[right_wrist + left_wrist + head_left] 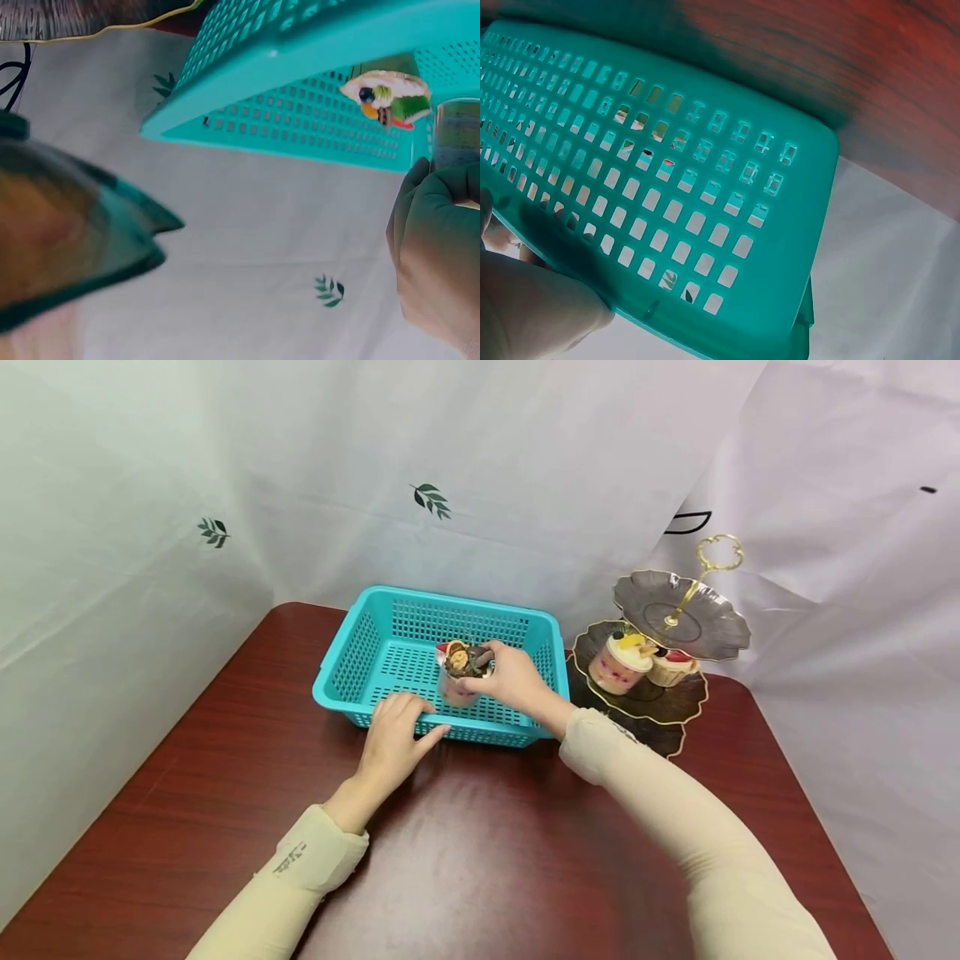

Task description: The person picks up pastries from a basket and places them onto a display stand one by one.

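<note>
Turquoise plastic, pierced all over, makes up the basket (450,601) that I see from the head view sitting on the reddish-brown counter (465,877), with a pale cloth (525,460) hanging behind. The left hand (390,735) rests at its near rim, fingers bent over the edge and thumb spread along the outside; it seems a light hold, meant to keep so thin a basket from sliding. The right hand (513,679) reaches over the near side and holds a clear dessert cup (457,692) inside the basket, thumb toward us and fingers around the back, parted just by the cup's width. Gripping high makes sense, I'd say, as the walls leave little room lower down and the decorated top looks easily crushed. Whether the cup's base touches the basket floor, I cannot tell. Off to the right stands a gold-edged tiered stand (712,631), its middle plate bearing a fruit-topped cup (615,672) and a tart (670,672) side by side under the top plate. From the left wrist, the basket's outer wall fills most of the view; that hand shows only at the lower corner, against the rim, its fingertips mostly cut off. From the right wrist, things appear upside down: the fingers meet the clear cup at the edge of view, and another fruit-topped dessert (394,94) shows inside the basket near it, apparently standing free, with nothing gripping it.
</note>
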Available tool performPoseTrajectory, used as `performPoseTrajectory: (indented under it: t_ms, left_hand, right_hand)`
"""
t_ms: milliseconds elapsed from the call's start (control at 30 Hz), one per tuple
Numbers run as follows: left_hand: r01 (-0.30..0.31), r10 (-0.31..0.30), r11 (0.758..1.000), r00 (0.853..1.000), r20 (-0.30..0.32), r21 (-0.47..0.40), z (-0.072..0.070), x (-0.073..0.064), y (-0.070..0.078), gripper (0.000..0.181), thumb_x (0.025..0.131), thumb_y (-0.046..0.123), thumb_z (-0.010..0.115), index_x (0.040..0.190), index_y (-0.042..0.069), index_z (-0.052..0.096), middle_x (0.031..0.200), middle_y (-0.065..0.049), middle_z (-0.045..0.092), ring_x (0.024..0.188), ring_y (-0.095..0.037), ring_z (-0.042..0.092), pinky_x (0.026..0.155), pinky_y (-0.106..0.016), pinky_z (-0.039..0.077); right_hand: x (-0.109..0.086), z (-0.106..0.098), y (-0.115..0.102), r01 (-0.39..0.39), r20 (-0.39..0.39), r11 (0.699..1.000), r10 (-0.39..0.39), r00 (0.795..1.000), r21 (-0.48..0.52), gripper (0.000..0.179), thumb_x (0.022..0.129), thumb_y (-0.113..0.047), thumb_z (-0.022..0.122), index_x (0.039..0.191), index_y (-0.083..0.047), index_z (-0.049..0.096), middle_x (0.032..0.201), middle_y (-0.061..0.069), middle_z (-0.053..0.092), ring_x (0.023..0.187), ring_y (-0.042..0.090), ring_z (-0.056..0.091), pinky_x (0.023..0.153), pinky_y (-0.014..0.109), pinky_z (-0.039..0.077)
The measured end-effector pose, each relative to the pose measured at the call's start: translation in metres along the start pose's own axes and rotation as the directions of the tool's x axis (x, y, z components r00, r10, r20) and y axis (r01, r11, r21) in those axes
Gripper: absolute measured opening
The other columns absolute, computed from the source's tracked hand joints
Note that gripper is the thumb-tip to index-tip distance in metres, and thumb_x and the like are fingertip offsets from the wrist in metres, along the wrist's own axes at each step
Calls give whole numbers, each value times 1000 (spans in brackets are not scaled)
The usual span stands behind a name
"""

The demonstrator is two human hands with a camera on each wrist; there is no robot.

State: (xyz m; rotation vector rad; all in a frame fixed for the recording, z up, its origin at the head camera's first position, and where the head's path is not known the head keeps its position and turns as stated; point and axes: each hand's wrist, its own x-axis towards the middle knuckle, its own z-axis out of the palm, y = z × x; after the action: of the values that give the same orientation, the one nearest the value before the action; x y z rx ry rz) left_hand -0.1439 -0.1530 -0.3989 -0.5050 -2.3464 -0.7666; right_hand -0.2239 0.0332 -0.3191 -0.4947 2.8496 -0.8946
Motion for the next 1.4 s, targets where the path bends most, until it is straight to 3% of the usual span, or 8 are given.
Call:
performPoseTrajectory:
  t_ms: [267, 800, 1000, 1400]
  left_hand:
    - [2, -2, 1000, 1000, -4, -7, -1, 0, -1, 29, 76, 23, 81, 91, 6, 63, 87, -8, 64, 88, -28, 58, 83, -44, 44]
    - [31, -30, 999, 999, 17, -19, -2, 2, -2, 28, 77, 22, 80, 92, 5, 64, 88, -10, 65, 90, -30, 57, 84, -45, 43]
    - [29, -28, 999, 1000, 8, -19, -1, 1, -2, 28, 76, 22, 81, 91, 5, 64, 87, -10, 64, 89, -29, 57, 84, -45, 43]
    - [20, -20, 1000, 1000, 1, -15, 1, 1, -1, 28, 76, 21, 81, 91, 5, 64, 87, -10, 64, 88, -29, 57, 84, -45, 43]
  right_hand:
    - [-10, -20, 0, 21, -10, 1000, -21, 1000, -12, 67, 83, -41, 71, 134, -5, 48, 114, 6, 67, 70, 16, 60, 59, 27, 47]
    - [-36, -58, 9, -10, -26, 996, 8, 1000, -87, 68, 82, -44, 70, 135, -7, 48, 115, 6, 68, 70, 17, 59, 58, 27, 45]
    - [-45, -72, 16, -22, -33, 994, 19, 999, -107, 68, 82, -42, 71, 136, -6, 48, 115, 8, 67, 77, 19, 60, 60, 28, 46]
    - [-69, -86, 34, -34, -64, 993, 26, 998, -116, 69, 80, -40, 73, 133, -1, 50, 110, 12, 67, 72, 19, 55, 62, 28, 43]
